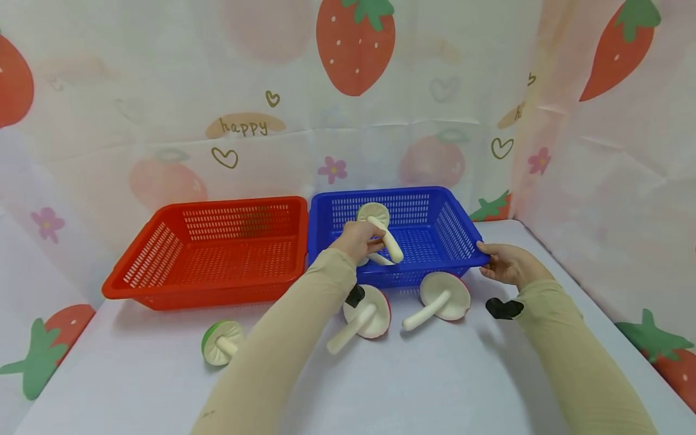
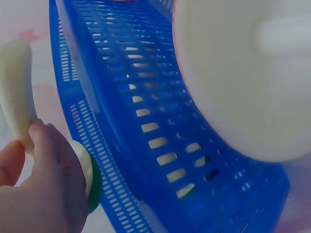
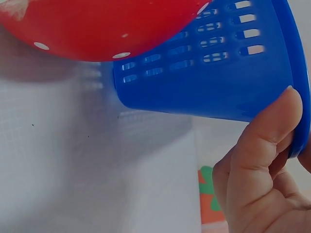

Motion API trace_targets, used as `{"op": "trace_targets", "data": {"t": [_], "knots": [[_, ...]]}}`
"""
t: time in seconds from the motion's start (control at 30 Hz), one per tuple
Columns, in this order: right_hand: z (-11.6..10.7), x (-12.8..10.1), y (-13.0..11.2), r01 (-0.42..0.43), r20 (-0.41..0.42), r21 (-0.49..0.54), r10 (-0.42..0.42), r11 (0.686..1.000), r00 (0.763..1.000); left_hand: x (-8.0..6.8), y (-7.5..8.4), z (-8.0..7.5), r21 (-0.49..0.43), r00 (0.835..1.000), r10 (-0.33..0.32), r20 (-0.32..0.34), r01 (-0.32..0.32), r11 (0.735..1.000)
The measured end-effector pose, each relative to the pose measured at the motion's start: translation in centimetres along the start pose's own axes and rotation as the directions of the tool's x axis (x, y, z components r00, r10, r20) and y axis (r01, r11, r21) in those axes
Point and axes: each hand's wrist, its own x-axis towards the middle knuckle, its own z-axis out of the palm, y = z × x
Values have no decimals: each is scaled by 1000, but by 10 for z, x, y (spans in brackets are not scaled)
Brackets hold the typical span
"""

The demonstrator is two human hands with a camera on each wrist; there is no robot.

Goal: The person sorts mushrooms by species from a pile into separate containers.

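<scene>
My left hand (image 1: 357, 238) pinches the stem of a green-capped toy mushroom (image 1: 393, 246) above the blue basket (image 1: 462, 232). In the left wrist view, the thumb and fingers close round its pale stem (image 2: 18, 92), and the green cap edge (image 2: 95, 179) shows behind them. Another pale mushroom stem (image 1: 380, 259) lies inside the basket, partly hidden by that hand. At the basket's front right corner, my right hand (image 1: 508, 264) grips the blue rim (image 3: 302, 92) between thumb and fingers. Two red-capped mushrooms, one on the left (image 1: 375, 311) and one on the right (image 1: 448, 296), lie before the basket.
A red basket (image 1: 217, 293) stands directly left of the blue one. In front of it, a green-capped mushroom (image 1: 217, 343) lies on the white table (image 1: 413, 386), close to my left sleeve. Strawberry-printed cloth (image 1: 353, 151) hangs behind and at the sides.
</scene>
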Motion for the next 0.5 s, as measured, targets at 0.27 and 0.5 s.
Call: {"op": "trace_targets", "data": {"t": [0.27,0.5], "knots": [[0,-1,-1,0,-12,-2,0,1000,1000,-1,-6,10,57,998,51,-28,-49,997],[1,-2,-1,-1,-32,-11,1,1000,999,-53,6,15,132,998,27,-65,-18,991]]}}
